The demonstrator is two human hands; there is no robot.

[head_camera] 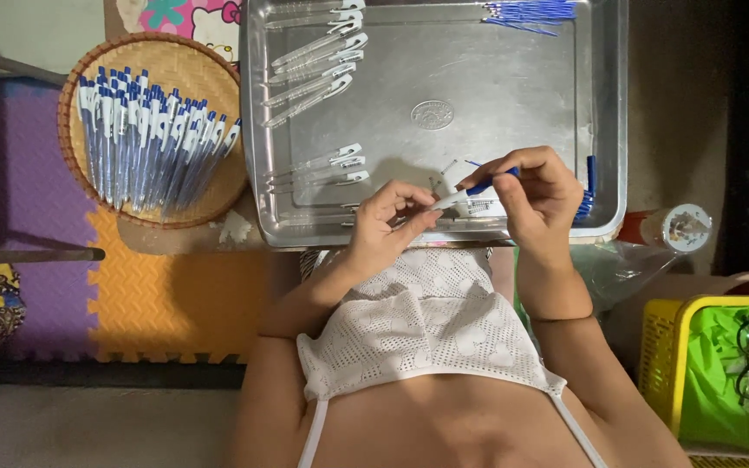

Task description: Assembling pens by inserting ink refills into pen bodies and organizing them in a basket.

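Note:
My left hand (389, 218) pinches the lower end of a clear pen barrel (449, 199) over the near edge of a steel tray (496, 95). My right hand (537, 192) holds a blue refill (481, 185) by its end, with its tip at the barrel's top. Both hands meet just above the tray's front rim. Several clear barrels with white clips (315, 62) lie in rows on the tray's left side. A bundle of blue refills (530, 12) lies at the tray's far right corner, and several blue caps (589, 186) sit beside my right hand.
A round woven basket (151, 130) on the left holds several finished blue-and-white pens. A yellow crate (713, 364) with green cloth and a pair of glasses stands at the right. A plastic bottle (674, 227) lies near the tray. Purple and orange foam mats (158, 295) cover the floor.

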